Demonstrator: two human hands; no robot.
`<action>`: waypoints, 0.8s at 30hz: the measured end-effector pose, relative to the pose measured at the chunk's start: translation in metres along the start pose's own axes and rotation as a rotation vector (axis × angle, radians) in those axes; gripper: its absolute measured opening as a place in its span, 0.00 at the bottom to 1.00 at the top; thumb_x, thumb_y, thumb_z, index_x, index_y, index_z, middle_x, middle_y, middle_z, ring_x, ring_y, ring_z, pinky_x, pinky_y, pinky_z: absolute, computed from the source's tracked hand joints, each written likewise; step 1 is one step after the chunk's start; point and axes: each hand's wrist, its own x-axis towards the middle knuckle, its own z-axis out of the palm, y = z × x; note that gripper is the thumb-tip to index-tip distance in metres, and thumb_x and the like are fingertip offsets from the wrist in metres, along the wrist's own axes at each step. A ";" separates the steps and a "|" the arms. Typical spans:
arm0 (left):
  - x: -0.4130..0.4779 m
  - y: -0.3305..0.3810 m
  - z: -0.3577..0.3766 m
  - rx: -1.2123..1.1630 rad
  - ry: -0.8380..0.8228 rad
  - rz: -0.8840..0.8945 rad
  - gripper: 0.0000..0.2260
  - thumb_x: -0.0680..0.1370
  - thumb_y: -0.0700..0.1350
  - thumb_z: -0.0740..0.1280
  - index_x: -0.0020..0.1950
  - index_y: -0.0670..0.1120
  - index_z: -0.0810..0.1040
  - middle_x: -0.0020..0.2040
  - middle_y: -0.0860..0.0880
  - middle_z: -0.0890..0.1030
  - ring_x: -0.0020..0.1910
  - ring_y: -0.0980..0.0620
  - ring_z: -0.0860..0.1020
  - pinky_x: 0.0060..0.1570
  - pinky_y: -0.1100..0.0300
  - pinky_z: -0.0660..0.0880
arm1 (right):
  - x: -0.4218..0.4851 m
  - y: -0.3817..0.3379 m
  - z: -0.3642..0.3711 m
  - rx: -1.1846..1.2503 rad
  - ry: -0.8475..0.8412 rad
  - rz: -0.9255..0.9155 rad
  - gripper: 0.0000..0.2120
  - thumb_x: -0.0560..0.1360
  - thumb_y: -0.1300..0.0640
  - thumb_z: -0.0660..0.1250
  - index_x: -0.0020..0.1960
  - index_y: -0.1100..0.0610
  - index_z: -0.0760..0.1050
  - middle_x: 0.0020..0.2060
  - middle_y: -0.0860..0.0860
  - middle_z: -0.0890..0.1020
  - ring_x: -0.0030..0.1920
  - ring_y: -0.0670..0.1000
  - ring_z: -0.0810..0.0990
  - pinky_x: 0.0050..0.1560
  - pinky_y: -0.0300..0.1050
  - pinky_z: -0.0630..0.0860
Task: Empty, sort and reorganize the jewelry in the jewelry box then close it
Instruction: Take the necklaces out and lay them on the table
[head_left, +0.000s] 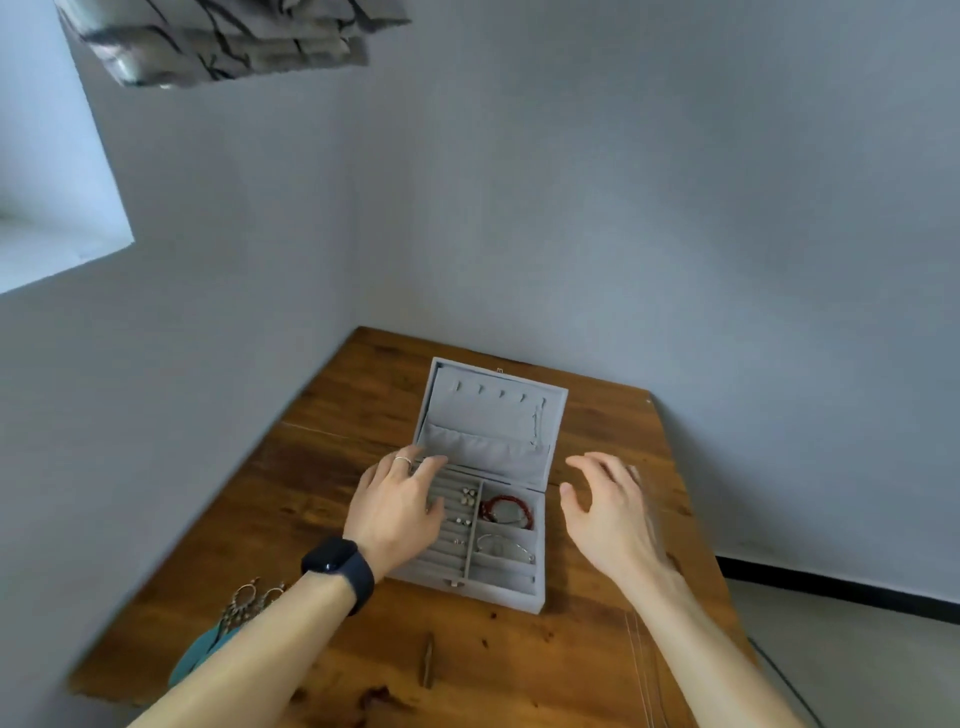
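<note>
Two hands, loose-fingered and gripping nothing, flank the open jewelry box (498, 597) on the desk (363, 395): left hand (400, 501) over its ring rows (451, 548), right hand (608, 506) beside it, likely poised to empty it

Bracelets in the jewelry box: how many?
2. A red beaded bracelet in the jewelry box's back right compartment; a silver bangle in the compartment in front of it. The left hand may hide more.
</note>
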 end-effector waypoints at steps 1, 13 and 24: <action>0.007 -0.003 0.002 -0.025 0.014 -0.018 0.24 0.80 0.50 0.63 0.76 0.55 0.64 0.77 0.47 0.63 0.76 0.46 0.62 0.71 0.50 0.63 | 0.010 0.000 0.005 -0.009 0.004 0.006 0.17 0.79 0.49 0.64 0.65 0.50 0.76 0.65 0.47 0.75 0.64 0.53 0.73 0.61 0.51 0.75; 0.082 -0.027 0.030 -0.659 0.004 -0.318 0.32 0.82 0.53 0.62 0.82 0.50 0.48 0.78 0.43 0.63 0.75 0.44 0.66 0.71 0.52 0.66 | 0.088 -0.020 0.057 0.105 0.062 0.152 0.07 0.76 0.50 0.70 0.53 0.50 0.79 0.73 0.55 0.66 0.63 0.60 0.75 0.57 0.50 0.74; 0.078 -0.052 0.042 -0.606 -0.047 -0.139 0.34 0.79 0.31 0.61 0.81 0.49 0.53 0.79 0.48 0.61 0.77 0.50 0.61 0.73 0.63 0.55 | 0.099 -0.041 0.070 -0.069 0.177 0.279 0.06 0.76 0.49 0.70 0.50 0.50 0.81 0.69 0.52 0.68 0.63 0.58 0.71 0.53 0.54 0.74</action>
